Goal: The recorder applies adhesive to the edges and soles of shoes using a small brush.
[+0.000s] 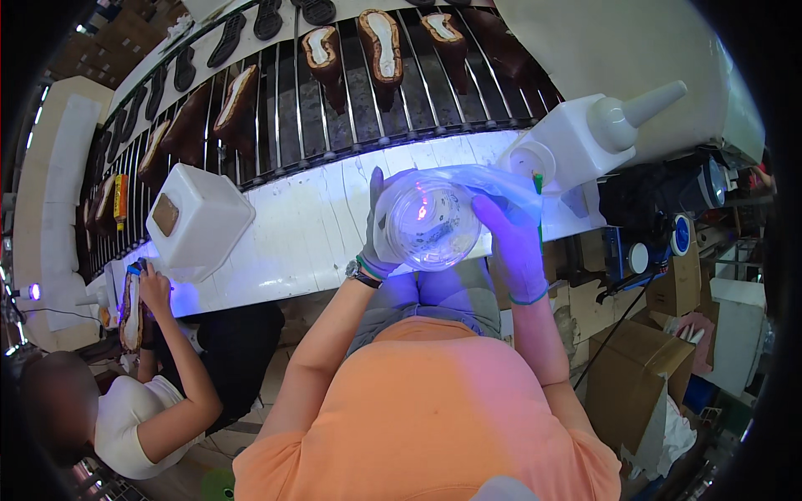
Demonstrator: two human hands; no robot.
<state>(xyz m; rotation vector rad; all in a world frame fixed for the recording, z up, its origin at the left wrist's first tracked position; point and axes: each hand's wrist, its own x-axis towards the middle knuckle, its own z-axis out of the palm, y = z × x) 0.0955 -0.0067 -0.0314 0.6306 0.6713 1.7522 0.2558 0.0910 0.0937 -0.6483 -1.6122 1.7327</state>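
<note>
A clear round plastic jar (pixel 439 224) is between my two gloved hands, above the front edge of the white bench. My left hand (pixel 373 221) wraps round its left side, closed on it, with a watch at the wrist. My right hand (pixel 515 246) grips from the right, its thumb against the jar and its other fingers mostly hidden. A bluish translucent plastic sheet or bag (pixel 505 190) lies across the jar's far rim and the right hand. Just beyond that hand stands a small white cup (pixel 531 159), beside a thin green stick (pixel 539 204).
A roller conveyor (pixel 288 125) behind the bench (pixel 309 225) carries brown boots on lasts, with black soles (pixel 226 40) beyond. A white nozzle bottle (pixel 576 138) stands right, a white container (pixel 200 221) left. A co-worker's hand (pixel 154 290) works on a shoe. Cardboard boxes (pixel 626 367) stand lower right.
</note>
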